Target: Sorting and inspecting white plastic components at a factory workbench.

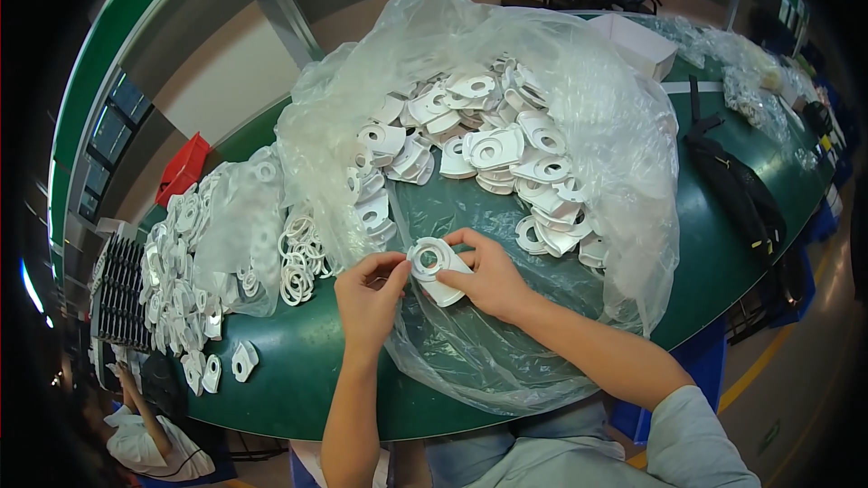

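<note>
Green table [298,370] across mid-frame, translucent bag [624,163] above centre. At centre, keep the right hand [493,282] pinching steadily, the left hand [369,300] light (whether its fingertips grip, I can't tell) beside the white plate [449,289].

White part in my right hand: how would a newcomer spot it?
Start at the big clear plastic bag spread over the green table. On its near side, the right hand grips a white part with a round hole at one end. Similar white pieces lie heaped beyond it; this one alone is in that hand.
</note>
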Demonstrator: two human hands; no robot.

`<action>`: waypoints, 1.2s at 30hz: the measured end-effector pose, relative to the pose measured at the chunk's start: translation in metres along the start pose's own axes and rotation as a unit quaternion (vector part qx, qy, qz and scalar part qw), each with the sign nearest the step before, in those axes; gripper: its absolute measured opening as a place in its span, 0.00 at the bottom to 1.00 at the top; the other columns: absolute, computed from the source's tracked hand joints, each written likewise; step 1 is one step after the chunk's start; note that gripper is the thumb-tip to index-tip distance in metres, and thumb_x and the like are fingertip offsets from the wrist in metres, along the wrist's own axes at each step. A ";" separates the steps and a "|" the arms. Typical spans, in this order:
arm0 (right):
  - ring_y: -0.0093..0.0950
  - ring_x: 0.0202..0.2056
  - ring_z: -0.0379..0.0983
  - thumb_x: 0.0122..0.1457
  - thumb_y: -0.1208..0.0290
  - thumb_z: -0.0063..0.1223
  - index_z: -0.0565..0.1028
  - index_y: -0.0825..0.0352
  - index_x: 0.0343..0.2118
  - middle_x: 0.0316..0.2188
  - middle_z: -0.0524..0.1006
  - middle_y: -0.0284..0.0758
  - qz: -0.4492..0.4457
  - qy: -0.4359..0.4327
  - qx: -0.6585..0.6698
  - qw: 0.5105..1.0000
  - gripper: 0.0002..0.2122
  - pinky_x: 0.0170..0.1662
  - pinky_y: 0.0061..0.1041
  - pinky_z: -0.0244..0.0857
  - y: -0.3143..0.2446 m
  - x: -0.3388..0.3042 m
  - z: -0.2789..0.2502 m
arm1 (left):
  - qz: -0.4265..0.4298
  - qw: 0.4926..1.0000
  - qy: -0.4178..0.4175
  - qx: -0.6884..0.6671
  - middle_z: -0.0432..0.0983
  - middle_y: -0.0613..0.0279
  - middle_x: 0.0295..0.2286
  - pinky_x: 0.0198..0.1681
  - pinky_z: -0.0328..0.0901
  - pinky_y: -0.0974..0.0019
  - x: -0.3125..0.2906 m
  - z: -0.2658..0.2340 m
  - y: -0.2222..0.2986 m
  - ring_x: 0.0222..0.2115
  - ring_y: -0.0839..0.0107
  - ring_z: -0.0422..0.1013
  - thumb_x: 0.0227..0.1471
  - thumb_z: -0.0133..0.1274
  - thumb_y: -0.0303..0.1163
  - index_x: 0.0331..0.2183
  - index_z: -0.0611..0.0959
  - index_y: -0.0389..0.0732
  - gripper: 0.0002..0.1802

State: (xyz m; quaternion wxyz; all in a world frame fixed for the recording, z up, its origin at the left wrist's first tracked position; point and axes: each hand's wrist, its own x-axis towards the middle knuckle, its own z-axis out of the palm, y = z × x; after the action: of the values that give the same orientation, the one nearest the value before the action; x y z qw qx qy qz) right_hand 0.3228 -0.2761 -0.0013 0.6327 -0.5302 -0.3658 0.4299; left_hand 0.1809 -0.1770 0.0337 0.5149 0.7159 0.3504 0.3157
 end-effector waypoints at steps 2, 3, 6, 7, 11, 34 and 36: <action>0.19 0.28 0.72 0.50 0.80 0.53 0.65 0.71 0.42 0.26 0.78 0.38 -0.001 0.005 0.014 1.000 0.15 0.31 0.19 0.64 0.000 -0.001 0.002 | 0.002 1.000 0.002 -0.007 0.76 0.63 0.24 0.22 0.64 0.78 0.000 0.001 0.001 0.23 0.80 0.70 0.45 0.57 0.24 0.32 0.80 0.31 0.09; 0.19 0.28 0.72 0.50 0.80 0.53 0.65 0.71 0.42 0.26 0.78 0.38 -0.002 0.009 0.029 1.000 0.15 0.31 0.19 0.63 0.000 -0.001 0.002 | 0.008 1.000 0.010 -0.028 0.76 0.62 0.24 0.23 0.64 0.78 0.000 0.003 0.003 0.23 0.80 0.70 0.46 0.56 0.24 0.32 0.80 0.31 0.08; 0.19 0.31 0.73 0.51 0.80 0.52 0.65 0.71 0.44 0.31 0.78 0.37 0.017 -0.011 0.012 1.000 0.17 0.35 0.18 0.64 -0.005 -0.002 0.003 | -0.006 0.998 -0.018 -0.063 0.76 0.61 0.24 0.23 0.65 0.77 0.003 -0.002 -0.002 0.23 0.79 0.71 0.47 0.55 0.23 0.33 0.80 0.30 0.09; 0.19 0.31 0.73 0.51 0.80 0.52 0.65 0.71 0.44 0.31 0.78 0.37 0.016 -0.011 0.012 1.000 0.17 0.35 0.18 0.64 -0.003 -0.001 0.002 | -0.024 0.995 -0.058 -0.078 0.76 0.61 0.25 0.24 0.66 0.77 0.005 -0.004 -0.004 0.24 0.78 0.71 0.47 0.55 0.23 0.34 0.79 0.29 0.09; 0.19 0.33 0.72 0.54 0.78 0.49 0.65 0.69 0.45 0.35 0.75 0.35 -0.060 -0.027 0.022 0.998 0.15 0.38 0.18 0.65 0.007 0.001 0.004 | -0.015 0.993 -0.068 -0.091 0.76 0.60 0.25 0.25 0.66 0.76 0.006 -0.005 -0.006 0.24 0.77 0.71 0.48 0.54 0.23 0.35 0.79 0.29 0.10; 0.19 0.26 0.72 0.57 0.74 0.48 0.66 0.67 0.40 0.32 0.72 0.32 0.002 -0.066 0.059 0.996 0.09 0.23 0.17 0.65 -0.010 -0.008 0.010 | 0.031 0.992 0.005 -0.122 0.76 0.61 0.24 0.27 0.68 0.75 -0.002 0.010 -0.002 0.23 0.77 0.71 0.50 0.53 0.24 0.32 0.79 0.29 0.08; 0.19 0.27 0.71 0.57 0.75 0.48 0.66 0.68 0.40 0.32 0.71 0.32 0.019 -0.065 0.079 0.995 0.09 0.23 0.17 0.64 -0.012 -0.009 0.010 | 0.024 0.993 0.002 -0.115 0.76 0.61 0.24 0.26 0.67 0.75 -0.002 0.008 -0.002 0.22 0.77 0.71 0.50 0.53 0.24 0.32 0.79 0.29 0.08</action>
State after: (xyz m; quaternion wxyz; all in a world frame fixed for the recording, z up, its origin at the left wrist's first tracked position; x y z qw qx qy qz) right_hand 0.3123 -0.2813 0.0120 0.6392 -0.4559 -0.3611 0.5031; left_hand 0.1863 -0.1827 0.0296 0.5855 0.6593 0.2953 0.3678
